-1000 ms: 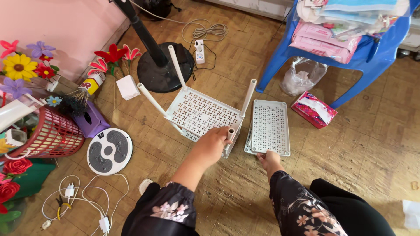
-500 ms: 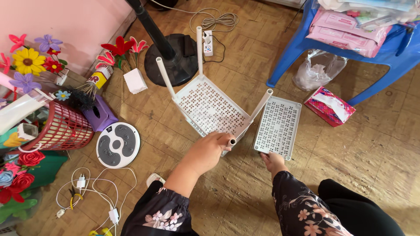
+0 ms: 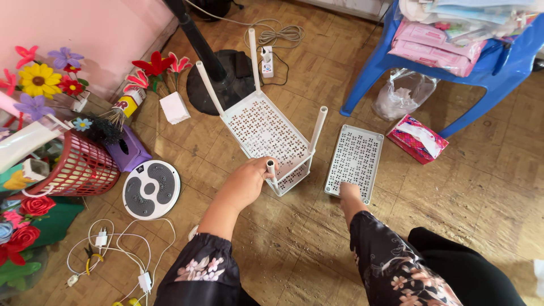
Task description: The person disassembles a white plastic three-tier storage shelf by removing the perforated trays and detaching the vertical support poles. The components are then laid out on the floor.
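Left hand (image 3: 249,180) closed around the near post (image 3: 271,169) of a white perforated shelf rack (image 3: 265,131), fingers wrapped over the post's top end; the rack stands upside down on the wooden floor (image 3: 453,187), its other three posts pointing up and outward. Right hand (image 3: 348,192) lies palm-down on the near edge of a separate white perforated shelf panel (image 3: 356,161), fingers pressed against it — how far the fingers spread I cannot tell, but it grips nothing; the panel lies flat on the floor just beside the rack, to its right. Both sleeves dark with a floral print.

Around: black fan base (image 3: 218,85) and pole just behind the rack; white power strip (image 3: 267,61) with coiled cable beyond it; blue plastic chair (image 3: 487,62) upper right, piled with pink packets; clear plastic bag (image 3: 403,93) under the chair; red tissue packet (image 3: 418,137) near the panel's far corner. Left side — red basket (image 3: 79,170), purple box (image 3: 128,149), round white and grey disc (image 3: 150,190), artificial flowers (image 3: 39,79) against the pink wall; white chargers and cables (image 3: 113,249) at lower left.
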